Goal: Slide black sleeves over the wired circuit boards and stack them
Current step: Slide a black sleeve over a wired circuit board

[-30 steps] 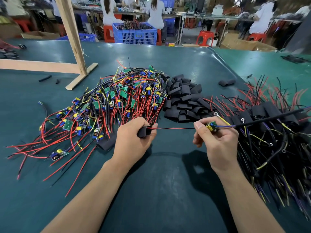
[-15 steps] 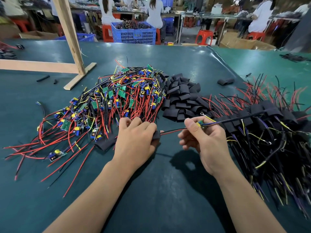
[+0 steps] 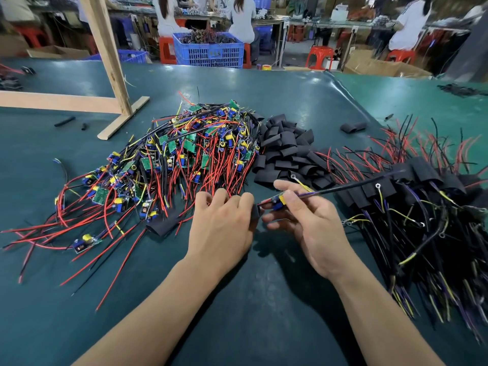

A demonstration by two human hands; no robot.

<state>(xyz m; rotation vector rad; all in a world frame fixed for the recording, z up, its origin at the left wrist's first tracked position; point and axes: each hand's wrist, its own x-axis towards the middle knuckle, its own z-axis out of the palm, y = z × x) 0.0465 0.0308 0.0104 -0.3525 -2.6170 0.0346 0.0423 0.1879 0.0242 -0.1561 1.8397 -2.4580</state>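
Left hand (image 3: 221,225) curled on a black sleeve (image 3: 255,213), right hand (image 3: 311,223) pinching a board (image 3: 277,202), wires running right. Sleeve touches board's left end. Beyond left hand: board pile (image 3: 184,157). Beyond right hand: sleeve pile (image 3: 287,151). Right of it: finished stack (image 3: 422,196), all on counter (image 3: 264,326).

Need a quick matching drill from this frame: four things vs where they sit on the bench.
Things:
1. bare boards
2. loose sleeves
3. sleeved stack
4. held board

Places:
A. far right of the table
B. in the right hand, next to the left hand
C. heap left of centre
D. black pile at centre, between the two wire heaps

Pairs: 1-C, 2-D, 3-A, 4-B
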